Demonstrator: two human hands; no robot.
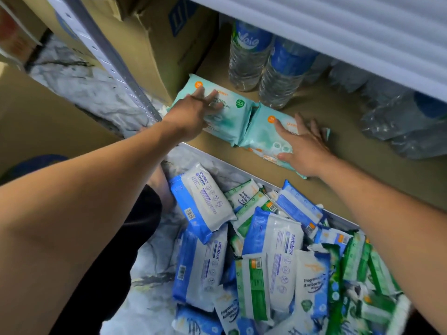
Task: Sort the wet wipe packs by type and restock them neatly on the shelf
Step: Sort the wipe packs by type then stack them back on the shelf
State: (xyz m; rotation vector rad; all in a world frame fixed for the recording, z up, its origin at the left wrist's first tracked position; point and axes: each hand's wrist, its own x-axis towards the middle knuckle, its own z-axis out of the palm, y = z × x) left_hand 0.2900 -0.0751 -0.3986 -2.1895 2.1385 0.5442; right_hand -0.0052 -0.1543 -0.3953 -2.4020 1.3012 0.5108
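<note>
Dozens of blue-and-white packs (273, 257) and green-and-white packs (252, 286) of wet wipes lie jumbled together at the near edge, over a marbled floor (150, 262); whether a bin holds them I cannot tell. Just beyond, on the brown shelf (350, 151), two teal packs lie flat side by side, touching. The left hand (191, 112) rests on the left teal pack (232, 112), fingers straight and spread across its top. The right hand (304, 146) lies flat on the right teal pack (263, 134), fingers also straight and apart, thumb at its near edge. Farther back on the same shelf stand clear water bottles (249, 56) with blue labels, to the right of a cardboard box (154, 52) at far left.
</note>
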